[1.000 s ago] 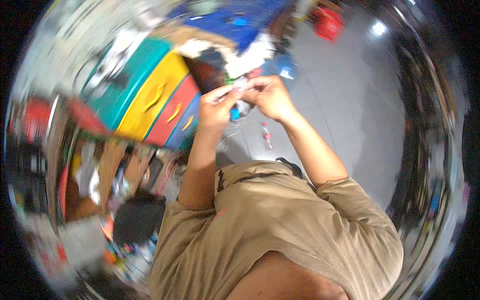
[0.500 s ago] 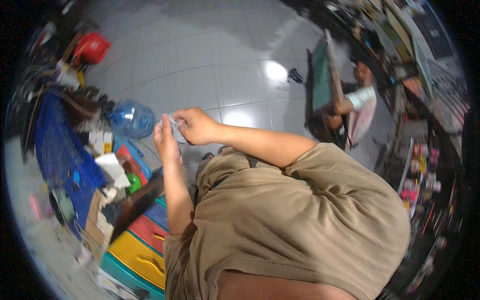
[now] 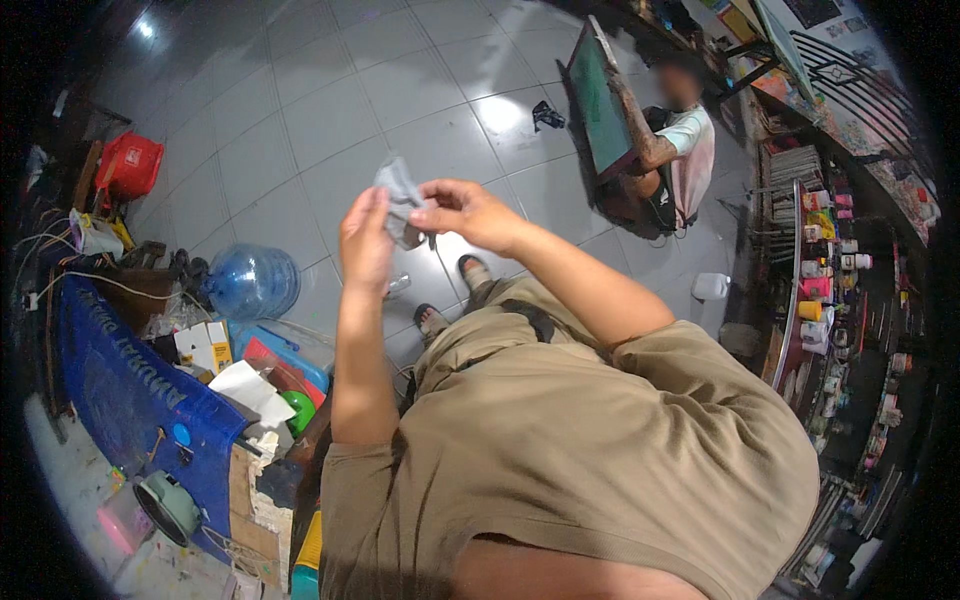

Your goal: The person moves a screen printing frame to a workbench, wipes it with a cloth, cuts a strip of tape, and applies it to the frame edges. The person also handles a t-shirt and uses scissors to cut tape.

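Out in front of my body, a small crumpled grey-white piece, cloth or thin sheet (image 3: 398, 188), hangs between my two hands; its exact material I cannot make out. My right hand (image 3: 472, 214) pinches its right side between thumb and bent fingers. On the other side my left hand (image 3: 366, 238), slightly blurred, has its fingers closed at the left edge of the piece. A darker fold dangles below the right fingertips. Beneath the hands are the grey tiled floor (image 3: 330, 130) and my sandalled feet (image 3: 430, 320).
Left: a large blue water bottle (image 3: 254, 282), a red bag (image 3: 130, 165), and a blue-draped table (image 3: 130, 370) with boxes and papers. Right: a seated person (image 3: 685, 150) holds a green-faced board (image 3: 600, 105). Shelves of paint containers (image 3: 820, 270) and a white jug (image 3: 711, 287) stand nearer.
My view has swung, showing more floor and my feet. Both hands have lifted farther out, and the crumpled piece is spread more openly between them, standing above the fingers.
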Available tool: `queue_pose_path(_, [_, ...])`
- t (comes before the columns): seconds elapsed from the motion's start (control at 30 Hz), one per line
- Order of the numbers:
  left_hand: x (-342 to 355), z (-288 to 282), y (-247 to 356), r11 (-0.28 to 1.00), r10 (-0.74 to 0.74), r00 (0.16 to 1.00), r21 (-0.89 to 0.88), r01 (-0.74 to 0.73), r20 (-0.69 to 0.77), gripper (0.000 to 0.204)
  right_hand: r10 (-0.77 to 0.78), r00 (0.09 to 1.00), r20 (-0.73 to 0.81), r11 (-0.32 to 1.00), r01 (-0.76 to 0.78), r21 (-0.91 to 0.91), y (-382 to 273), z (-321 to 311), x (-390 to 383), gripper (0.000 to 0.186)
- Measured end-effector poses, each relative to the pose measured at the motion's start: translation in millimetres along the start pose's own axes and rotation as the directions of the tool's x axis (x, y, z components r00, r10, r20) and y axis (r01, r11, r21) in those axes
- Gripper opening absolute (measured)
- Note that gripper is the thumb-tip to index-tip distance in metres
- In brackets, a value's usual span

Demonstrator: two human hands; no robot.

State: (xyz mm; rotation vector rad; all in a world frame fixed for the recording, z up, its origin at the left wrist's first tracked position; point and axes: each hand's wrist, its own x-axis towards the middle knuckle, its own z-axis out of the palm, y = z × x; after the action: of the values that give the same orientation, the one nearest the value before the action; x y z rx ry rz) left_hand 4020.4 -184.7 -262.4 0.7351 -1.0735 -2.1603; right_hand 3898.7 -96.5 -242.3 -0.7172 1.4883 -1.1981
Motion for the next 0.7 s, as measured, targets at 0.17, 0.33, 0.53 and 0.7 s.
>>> queue_pose_path(0.17, [10.3,3.5,5.5,0.989,0.018,0.999,0.147,-0.022,0.03,0.02,-0.092,0.973,-0.212,0.957,0.145,0.253,-8.6,-1.5,28.0,0.02])
queue_pose_path(0.33, [40.9,-4.2,13.1,0.981,-0.022,0.989,0.192,-0.006,0.143,0.019,-0.113,0.931,-0.348,0.898,0.245,0.365,-21.6,-17.2,56.0,0.012])
queue_pose_path(0.53, [121.1,-37.1,31.3,0.739,-0.33,0.936,0.649,0.178,0.119,0.019,-0.105,0.871,-0.48,0.83,0.343,0.44,-36.6,-80.4,127.0,0.02])
queue_pose_path(0.7, [211.5,-34.4,48.5,0.546,-0.53,0.839,0.807,0.225,0.125,0.018,-0.06,0.888,-0.456,0.771,0.331,0.544,-55.2,-150.8,221.5,0.014])
